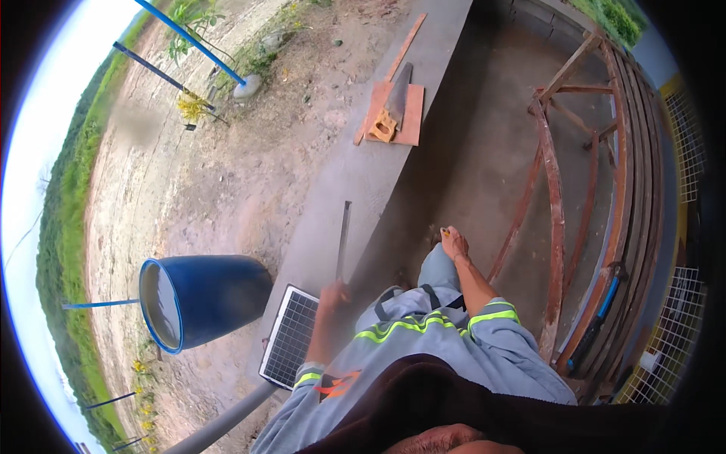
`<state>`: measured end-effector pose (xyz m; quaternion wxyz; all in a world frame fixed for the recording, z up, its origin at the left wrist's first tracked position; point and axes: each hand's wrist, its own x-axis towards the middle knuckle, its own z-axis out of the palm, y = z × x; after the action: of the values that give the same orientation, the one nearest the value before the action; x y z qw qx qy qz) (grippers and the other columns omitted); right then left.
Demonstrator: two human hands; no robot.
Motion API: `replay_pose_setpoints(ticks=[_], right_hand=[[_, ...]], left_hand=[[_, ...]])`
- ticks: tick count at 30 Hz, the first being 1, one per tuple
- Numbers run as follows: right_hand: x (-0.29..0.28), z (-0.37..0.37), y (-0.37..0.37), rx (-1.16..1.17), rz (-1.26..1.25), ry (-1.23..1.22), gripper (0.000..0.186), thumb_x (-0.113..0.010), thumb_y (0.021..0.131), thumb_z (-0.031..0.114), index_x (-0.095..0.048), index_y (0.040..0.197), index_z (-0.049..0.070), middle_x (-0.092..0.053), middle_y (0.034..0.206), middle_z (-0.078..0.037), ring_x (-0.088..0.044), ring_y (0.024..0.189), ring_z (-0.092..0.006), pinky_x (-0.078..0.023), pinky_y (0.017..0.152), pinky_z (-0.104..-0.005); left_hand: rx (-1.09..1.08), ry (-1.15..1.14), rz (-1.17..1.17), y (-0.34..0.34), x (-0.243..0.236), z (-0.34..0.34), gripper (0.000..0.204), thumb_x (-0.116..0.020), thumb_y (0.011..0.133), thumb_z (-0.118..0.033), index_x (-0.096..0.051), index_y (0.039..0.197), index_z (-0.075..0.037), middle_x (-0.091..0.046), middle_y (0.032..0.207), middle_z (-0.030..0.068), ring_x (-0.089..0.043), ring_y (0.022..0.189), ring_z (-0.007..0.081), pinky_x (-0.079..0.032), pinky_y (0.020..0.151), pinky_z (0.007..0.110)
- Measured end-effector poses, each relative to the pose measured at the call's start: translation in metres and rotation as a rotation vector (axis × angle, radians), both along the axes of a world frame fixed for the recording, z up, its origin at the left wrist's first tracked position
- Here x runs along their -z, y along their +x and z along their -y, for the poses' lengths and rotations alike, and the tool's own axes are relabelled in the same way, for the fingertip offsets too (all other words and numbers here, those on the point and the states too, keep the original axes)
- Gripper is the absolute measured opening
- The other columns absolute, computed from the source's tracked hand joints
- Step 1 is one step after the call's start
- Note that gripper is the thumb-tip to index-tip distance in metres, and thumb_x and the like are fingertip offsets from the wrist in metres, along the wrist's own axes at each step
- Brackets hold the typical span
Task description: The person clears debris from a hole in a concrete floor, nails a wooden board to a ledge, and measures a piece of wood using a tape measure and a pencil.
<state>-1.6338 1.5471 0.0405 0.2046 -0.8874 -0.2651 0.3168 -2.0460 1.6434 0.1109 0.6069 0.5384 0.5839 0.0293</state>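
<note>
My left hand is closed at the near end of a long, thin dark metal strip, which points away over the grey concrete ledge. My right hand is held in front of my right leg, fingers curled round a small thing with a bit of yellow showing; most of it is hidden. Farther along the ledge, a handsaw with a wooden handle lies on a reddish-brown board. A narrow wooden strip runs out beyond that board. Beside my left forearm is a small solar panel with a white frame.
A blue barrel stands on the dirt left of the ledge. To my right, a reddish wooden frame rises near stacked long planks; a blue-and-black tool rests there. A grey pipe slopes at lower left.
</note>
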Motion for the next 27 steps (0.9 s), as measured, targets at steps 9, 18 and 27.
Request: replay_pose_setpoints(ticks=[9,18,27], right_hand=[[0.064,-0.372,0.064,-0.251,-0.090,0.292,0.034,-0.064,0.091,0.031,-0.056,0.117,0.010,-0.055,0.121,-0.019,-0.058,0.107,-0.0403,-0.049,0.085,-0.0499],[0.167,-0.469,0.090,-0.563,0.200,0.017,0.052,-0.083,0.071,0.026,-0.051,0.106,0.005,-0.055,0.104,-0.014,-0.056,0.099,-0.0310,-0.043,0.084,-0.0431],[0.015,-0.495,0.237,-0.363,0.141,0.420,0.041,-0.079,0.062,0.007,-0.058,0.097,0.008,-0.058,0.092,-0.008,-0.062,0.082,-0.0303,-0.051,0.071,-0.0412]], left_hand=[[-0.286,-0.040,-0.198,0.132,0.044,-0.073,0.060,-0.043,0.101,-0.052,-0.071,0.087,0.000,-0.068,0.076,0.0085,-0.064,0.070,0.0172,-0.050,0.068,0.031],[-0.412,-0.508,-0.422,0.236,0.006,-0.105,0.059,-0.042,0.101,-0.052,-0.065,0.091,0.001,-0.067,0.070,0.0101,-0.064,0.066,0.0166,-0.048,0.063,0.029],[-0.326,-0.442,-0.331,0.307,0.077,-0.233,0.056,-0.044,0.101,-0.051,-0.065,0.088,-0.001,-0.064,0.067,0.0078,-0.062,0.062,0.0149,-0.046,0.059,0.027]])
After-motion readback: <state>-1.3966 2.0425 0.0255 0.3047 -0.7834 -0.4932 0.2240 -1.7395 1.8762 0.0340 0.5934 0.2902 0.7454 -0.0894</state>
